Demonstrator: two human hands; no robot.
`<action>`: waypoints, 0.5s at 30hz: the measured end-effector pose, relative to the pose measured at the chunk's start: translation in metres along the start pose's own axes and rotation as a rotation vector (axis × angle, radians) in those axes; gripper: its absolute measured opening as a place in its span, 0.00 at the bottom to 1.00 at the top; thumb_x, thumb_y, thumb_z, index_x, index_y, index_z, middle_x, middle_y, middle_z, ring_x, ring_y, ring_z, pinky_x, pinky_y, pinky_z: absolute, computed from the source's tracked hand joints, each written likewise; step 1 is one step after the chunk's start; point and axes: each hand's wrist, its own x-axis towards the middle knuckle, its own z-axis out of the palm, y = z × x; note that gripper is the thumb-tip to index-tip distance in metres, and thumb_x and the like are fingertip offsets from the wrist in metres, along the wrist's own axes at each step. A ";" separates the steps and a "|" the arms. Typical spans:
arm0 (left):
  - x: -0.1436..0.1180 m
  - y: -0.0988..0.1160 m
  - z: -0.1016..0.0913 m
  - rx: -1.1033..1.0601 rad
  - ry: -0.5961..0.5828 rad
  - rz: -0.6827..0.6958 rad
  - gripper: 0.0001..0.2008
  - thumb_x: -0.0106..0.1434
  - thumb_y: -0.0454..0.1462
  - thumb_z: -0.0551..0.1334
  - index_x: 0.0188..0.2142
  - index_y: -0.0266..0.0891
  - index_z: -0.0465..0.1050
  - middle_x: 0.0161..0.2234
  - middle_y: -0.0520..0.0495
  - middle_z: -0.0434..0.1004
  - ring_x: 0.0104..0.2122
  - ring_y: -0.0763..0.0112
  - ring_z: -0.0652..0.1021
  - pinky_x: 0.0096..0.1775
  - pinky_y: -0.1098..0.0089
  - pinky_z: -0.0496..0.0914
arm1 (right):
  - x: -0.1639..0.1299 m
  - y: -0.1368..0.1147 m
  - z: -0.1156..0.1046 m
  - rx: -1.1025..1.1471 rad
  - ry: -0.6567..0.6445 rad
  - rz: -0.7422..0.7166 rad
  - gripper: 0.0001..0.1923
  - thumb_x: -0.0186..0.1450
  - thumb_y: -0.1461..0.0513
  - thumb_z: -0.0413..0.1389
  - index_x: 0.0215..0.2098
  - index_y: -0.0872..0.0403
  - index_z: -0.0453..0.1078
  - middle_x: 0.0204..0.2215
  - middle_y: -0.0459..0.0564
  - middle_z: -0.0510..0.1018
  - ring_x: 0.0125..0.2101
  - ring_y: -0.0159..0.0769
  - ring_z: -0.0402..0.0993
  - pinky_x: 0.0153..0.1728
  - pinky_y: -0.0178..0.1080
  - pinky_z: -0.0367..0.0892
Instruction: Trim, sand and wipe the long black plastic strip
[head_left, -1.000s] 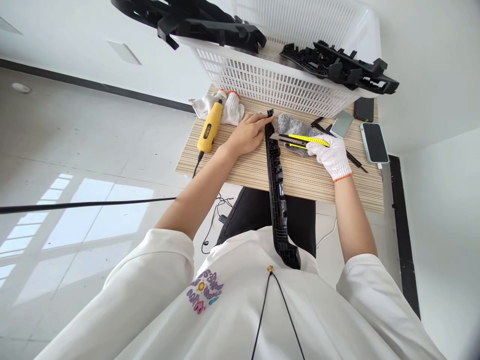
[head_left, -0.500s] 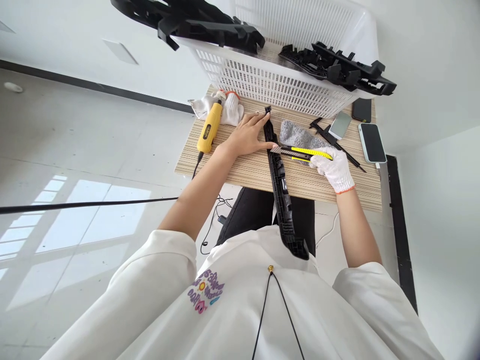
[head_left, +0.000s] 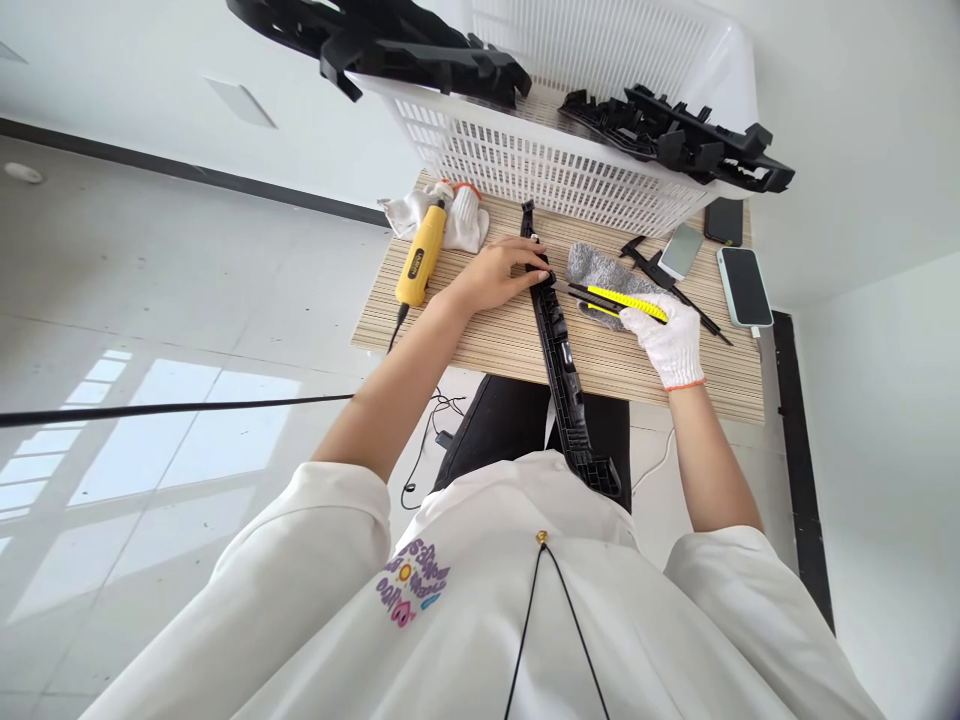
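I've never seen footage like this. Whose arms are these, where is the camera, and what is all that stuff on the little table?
The camera sits on a person's head, looking down at their own arms. The bare left hand presses on a long black plastic part lying across the striped table. The gloved right hand has a grip on a yellow utility knife, blade at the part. Around them: a yellow power tool, grey cloth, phones, and a white basket carrying more black parts.
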 end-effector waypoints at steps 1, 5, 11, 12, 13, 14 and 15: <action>0.000 0.001 0.000 -0.010 0.006 -0.003 0.20 0.69 0.51 0.58 0.47 0.44 0.81 0.57 0.44 0.77 0.61 0.55 0.72 0.64 0.50 0.63 | 0.000 0.001 -0.001 0.045 0.048 0.019 0.17 0.55 0.53 0.66 0.40 0.53 0.78 0.28 0.48 0.80 0.23 0.34 0.72 0.21 0.36 0.67; -0.001 0.003 -0.003 -0.043 0.000 -0.010 0.28 0.66 0.60 0.57 0.48 0.43 0.81 0.57 0.42 0.76 0.61 0.52 0.72 0.64 0.51 0.63 | -0.006 0.000 -0.007 0.319 0.035 0.102 0.20 0.55 0.52 0.65 0.43 0.51 0.75 0.22 0.43 0.76 0.19 0.30 0.68 0.18 0.34 0.63; -0.001 0.004 -0.005 -0.006 -0.049 0.015 0.35 0.52 0.62 0.69 0.50 0.42 0.79 0.61 0.39 0.72 0.63 0.46 0.70 0.65 0.47 0.61 | -0.020 -0.013 -0.007 0.399 -0.337 0.136 0.21 0.52 0.55 0.70 0.42 0.52 0.78 0.29 0.46 0.81 0.28 0.35 0.78 0.34 0.40 0.76; -0.001 0.003 -0.004 0.001 -0.045 0.015 0.34 0.52 0.61 0.70 0.50 0.42 0.79 0.61 0.39 0.72 0.63 0.46 0.70 0.65 0.48 0.61 | -0.019 -0.013 -0.005 0.408 -0.293 0.123 0.20 0.53 0.55 0.70 0.42 0.52 0.78 0.31 0.47 0.82 0.31 0.35 0.79 0.36 0.40 0.77; -0.001 0.003 -0.004 0.007 -0.040 0.013 0.33 0.52 0.59 0.70 0.50 0.42 0.79 0.61 0.40 0.72 0.62 0.47 0.70 0.64 0.48 0.61 | -0.017 -0.013 -0.003 0.420 -0.231 0.104 0.20 0.54 0.54 0.69 0.43 0.51 0.77 0.33 0.47 0.82 0.32 0.36 0.79 0.38 0.40 0.77; -0.001 0.002 -0.003 0.014 -0.035 0.010 0.31 0.53 0.58 0.70 0.50 0.42 0.79 0.60 0.40 0.73 0.62 0.47 0.70 0.64 0.48 0.60 | -0.016 -0.011 -0.001 0.432 -0.164 0.082 0.20 0.55 0.54 0.67 0.43 0.51 0.77 0.33 0.48 0.82 0.33 0.36 0.79 0.37 0.41 0.77; -0.001 0.002 -0.003 0.022 -0.033 0.007 0.29 0.54 0.57 0.70 0.49 0.43 0.79 0.60 0.40 0.73 0.63 0.47 0.69 0.64 0.47 0.59 | -0.014 -0.010 0.000 0.436 -0.106 0.064 0.19 0.56 0.53 0.66 0.44 0.51 0.77 0.31 0.48 0.81 0.32 0.36 0.79 0.36 0.41 0.77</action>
